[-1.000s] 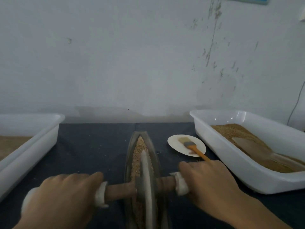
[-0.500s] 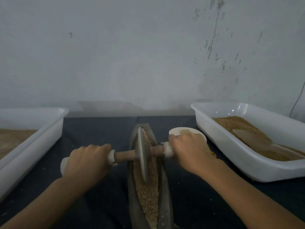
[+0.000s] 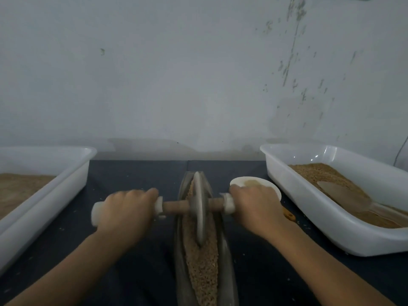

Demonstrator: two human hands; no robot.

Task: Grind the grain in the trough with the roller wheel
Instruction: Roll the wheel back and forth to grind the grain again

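Gripping the wooden axle's white ends, left hand [image 3: 125,212] and right hand [image 3: 254,207] should press evenly, keeping the grey disc roller wheel [image 3: 199,208] seemingly centred in the long grey metal trough [image 3: 225,244] of tan grain [image 3: 202,266].

A pale grey-white wall [image 3: 176,74] fills the upper half of the frame, lit dimly and evenly. Dark scuffs and flaked streaks [image 3: 293,47] run down its upper right part, and one small dark mark [image 3: 102,51] sits at the upper left. A thin cable [image 3: 402,149] hangs along the wall at the right edge. Below, a dark table top [image 3: 136,177] meets the foot of the wall and spans the lower half, with pale crumbs scattered over it.
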